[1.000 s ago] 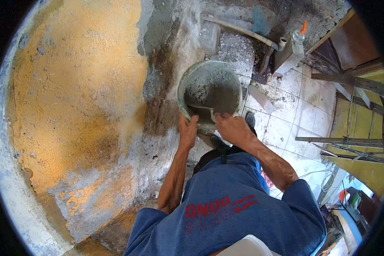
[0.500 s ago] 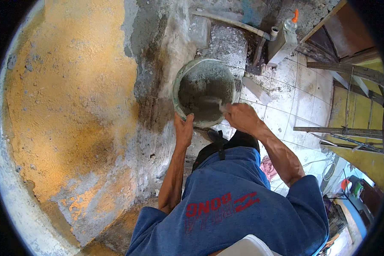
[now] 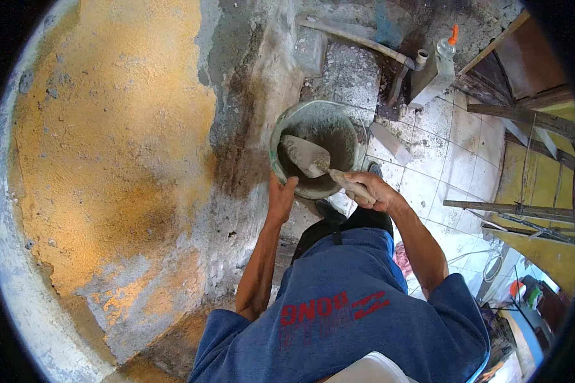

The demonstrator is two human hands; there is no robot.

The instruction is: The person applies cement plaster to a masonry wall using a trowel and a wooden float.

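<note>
My right hand (image 3: 375, 191) is closed around the handle of a trowel (image 3: 306, 156). The trowel's blade, coated in grey mortar, lies over the opening of a round bucket (image 3: 276, 142). Inside the bucket there is wet grey mortar (image 3: 313, 186), partly hidden under the blade, and its inner walls are smeared. My left hand (image 3: 281, 196) grips the bucket's near-left rim, thumb at the top edge. The bucket is held in front of my legs, beside the wall.
A wall (image 3: 115, 140) with flaking yellow paint and grey patches rises at left. A pipe (image 3: 358, 41), a block with a clear bottle (image 3: 445, 48) and a loose pale block (image 3: 391, 143) are beyond the bucket. Wooden bars (image 3: 511, 210) stand right over the tiled floor (image 3: 450, 159).
The trowel has come up out of the bucket's depth, so its blade now shows. My right hand has shifted right and nearer me. The bucket appears slightly lower and further right.
</note>
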